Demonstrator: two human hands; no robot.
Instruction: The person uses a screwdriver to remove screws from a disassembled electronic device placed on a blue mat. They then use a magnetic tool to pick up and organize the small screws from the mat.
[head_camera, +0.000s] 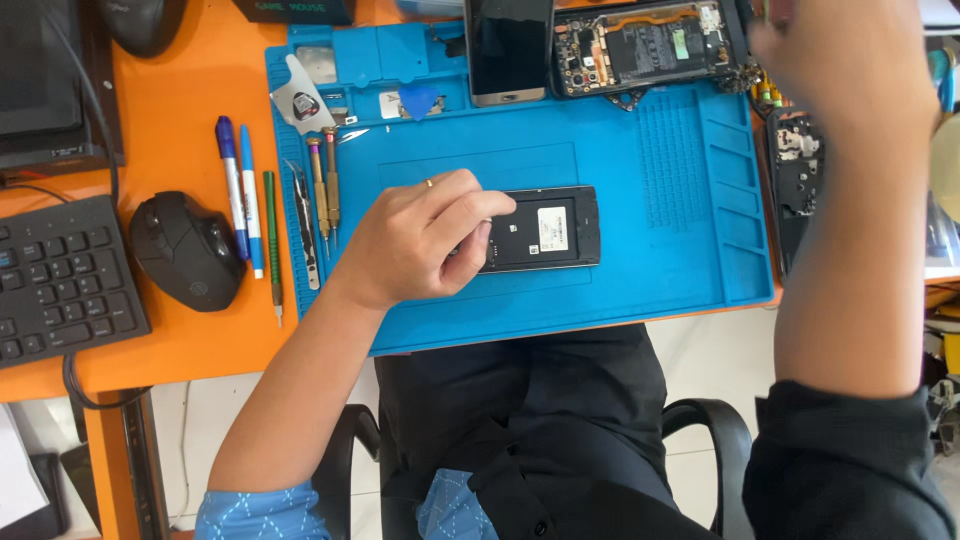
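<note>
The black phone (540, 229) lies face down near the middle of the blue repair mat (660, 290) on the orange bench (190, 100), and the left hand (420, 240) presses on its left end with fingers curled and bearing on it. The right hand (850, 70) is raised near the top right corner, blurred, so I cannot tell whether it holds anything. Screwdrivers (322, 185), tweezers (303, 215) and pens (240, 195) lie along the mat's left edge, beside a black mouse (185, 250).

Orange desk (190, 110): blue mat (660, 270), mouse (187, 250), keyboard (60, 280), pens (240, 190).
</note>
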